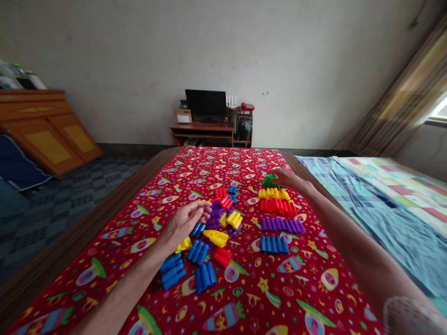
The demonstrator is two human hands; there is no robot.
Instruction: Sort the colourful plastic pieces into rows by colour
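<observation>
Working with 2 bare hands over a red, rocket-printed cloth. Stretching the right hand out to the far right of the toys, bending its fingers down over a cluster of green blocks — partly covering them and not revealing from this angle whether gripping or merely touching. Holding the left hand at the left edge of a loose, mixed pile, loosely open with fingers slightly curled, showing the fingertips right beside some purple blocks and displaying nothing clearly in the grasp. Showing on the right, from just nearer than the green cluster back toward the body, 4 rows of 1 colour each: a yellow row, a red row, a purple row and a blue row. Mixing in the pile yellow blocks near the middle, a red piece just nearer, and blue pieces along the near side — plus red blocks at the far end. Facing, beyond the cloth, a black monitor on a brown desk, near a red telephone. Flanking the scene with a wooden cabinet at left and patterned sheets at right.
</observation>
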